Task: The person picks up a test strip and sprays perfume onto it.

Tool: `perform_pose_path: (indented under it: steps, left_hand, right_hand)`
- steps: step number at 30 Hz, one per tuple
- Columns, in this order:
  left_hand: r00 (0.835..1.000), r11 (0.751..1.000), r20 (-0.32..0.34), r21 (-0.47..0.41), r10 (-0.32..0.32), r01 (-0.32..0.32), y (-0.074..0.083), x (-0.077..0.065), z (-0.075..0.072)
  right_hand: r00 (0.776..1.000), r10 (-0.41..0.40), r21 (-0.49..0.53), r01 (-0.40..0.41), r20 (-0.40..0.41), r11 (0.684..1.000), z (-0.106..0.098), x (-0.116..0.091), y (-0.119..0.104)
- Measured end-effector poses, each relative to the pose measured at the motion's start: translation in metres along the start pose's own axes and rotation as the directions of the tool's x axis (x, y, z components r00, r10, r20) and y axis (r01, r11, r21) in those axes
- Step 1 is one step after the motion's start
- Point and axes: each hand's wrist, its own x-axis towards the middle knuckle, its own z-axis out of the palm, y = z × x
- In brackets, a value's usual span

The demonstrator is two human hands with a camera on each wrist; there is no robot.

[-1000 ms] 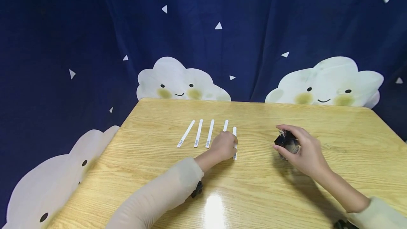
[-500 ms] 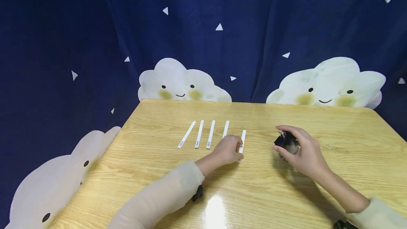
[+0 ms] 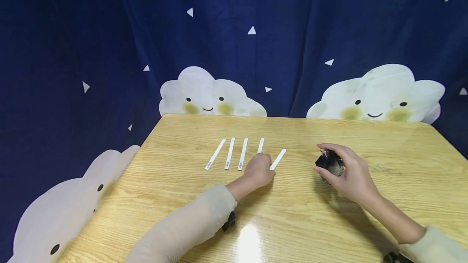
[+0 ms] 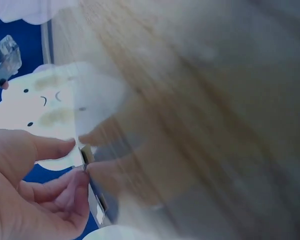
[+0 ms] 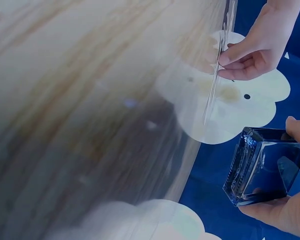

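In the head view my left hand (image 3: 257,169) pinches the lower end of a white paper test strip (image 3: 279,158), which lies slanted with its top leaning right. The left wrist view shows the thumb and fingertips at that strip (image 4: 96,204), low at the table surface. Just left of it another strip (image 3: 261,145) is partly hidden by the hand. My right hand (image 3: 354,175) holds a faceted glass perfume bottle (image 3: 335,167) with a black part, slightly above the table. Thumb and fingers grip the bottle (image 5: 267,165) from opposite sides in the right wrist view.
Several more white strips (image 3: 229,153) with small printing at their lower ends lie in a row left of my left hand. The wooden table (image 3: 310,222) ends at a dark blue curtain (image 3: 285,44) with cloud and triangle prints.
My left hand has moved the rightmost strip to the right and turned it, so its top leans further right. The right hand and bottle have stayed in place.
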Motion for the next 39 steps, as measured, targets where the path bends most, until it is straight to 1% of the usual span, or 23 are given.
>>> perform_pose_path:
  steps: [3,5,8,10,13,17,21,23,24,27,29,32,34,35,36,37,38,39]
  left_hand:
    - [0.999,0.998,-0.01,0.041,-0.047,0.048,0.002,0.002,0.001]
    - [0.997,0.995,0.006,0.053,-0.08,0.079,0.004,0.005,0.002]
    - [0.993,0.993,0.044,0.028,-0.114,0.113,0.006,0.007,0.003]
    - [0.991,0.993,0.061,0.024,-0.12,0.119,0.008,0.008,0.003]
    - [0.993,0.995,0.066,0.038,-0.099,0.097,0.009,0.009,0.002]
    - [0.997,0.993,0.057,0.109,-0.059,0.052,0.01,0.009,0.001]
    - [0.998,0.983,0.053,0.183,-0.016,0.006,0.009,0.009,-0.001]
    - [0.998,0.983,0.061,0.182,-0.003,-0.008,0.008,0.009,-0.002]
    - [0.998,0.986,0.065,0.167,-0.001,-0.01,0.007,0.008,-0.003]
    - [0.996,0.997,0.086,0.083,-0.006,-0.002,0.006,0.007,-0.005]
    - [0.996,1.0,0.094,0.007,-0.008,0.007,0.004,0.005,-0.006]
    - [0.996,0.995,0.092,-0.103,0.015,-0.005,0.0,0.003,-0.008]
    - [0.996,0.981,0.088,-0.193,0.029,-0.012,-0.004,0.003,-0.01]
    - [0.996,0.971,0.086,-0.237,0.032,-0.011,-0.006,0.003,-0.01]
    - [0.995,0.954,0.096,-0.298,0.035,-0.005,-0.008,0.003,-0.011]
    - [0.993,0.927,0.114,-0.374,0.033,0.013,-0.01,0.003,-0.01]
    - [0.99,0.891,0.137,-0.452,0.028,0.037,-0.011,0.003,-0.01]
    - [0.987,0.85,0.159,-0.523,0.023,0.064,-0.013,0.004,-0.009]
  right_hand:
    - [1.0,0.001,0.006,-0.001,-0.003,1.0,0.001,0.0,0.0]
    - [1.0,0.002,0.012,-0.002,-0.003,1.0,0.001,0.001,-0.001]
    - [1.0,0.002,0.02,-0.002,-0.005,1.0,0.0,0.002,-0.002]
    - [1.0,0.003,0.019,-0.003,-0.004,1.0,0.0,0.002,-0.003]
    - [1.0,0.004,0.022,-0.004,-0.005,1.0,0.0,0.002,-0.003]
    - [1.0,0.003,0.028,-0.003,-0.009,1.0,-0.001,0.002,-0.004]
    - [1.0,0.007,0.023,-0.007,-0.012,1.0,-0.002,0.002,-0.005]
    - [1.0,0.008,0.026,-0.008,-0.015,1.0,-0.002,0.002,-0.005]
    - [1.0,0.008,0.024,-0.007,-0.014,1.0,-0.002,0.002,-0.005]
    - [1.0,0.004,0.021,-0.003,-0.015,1.0,-0.002,0.002,-0.004]
    - [1.0,0.001,0.017,0.0,-0.016,1.0,-0.002,0.002,-0.004]
    - [1.0,0.002,0.009,-0.002,-0.01,1.0,-0.002,0.003,-0.003]
    - [1.0,0.001,0.01,-0.001,-0.009,1.0,-0.002,0.004,-0.004]
    - [1.0,0.001,0.012,-0.001,-0.01,1.0,-0.002,0.004,-0.004]
    - [1.0,0.002,0.011,-0.002,-0.009,1.0,-0.002,0.004,-0.004]
    - [1.0,0.001,0.013,-0.001,-0.01,1.0,-0.003,0.004,-0.005]
    - [1.0,0.002,0.012,-0.001,-0.01,1.0,-0.003,0.004,-0.005]
    - [1.0,0.002,0.01,-0.002,-0.01,1.0,-0.003,0.004,-0.005]
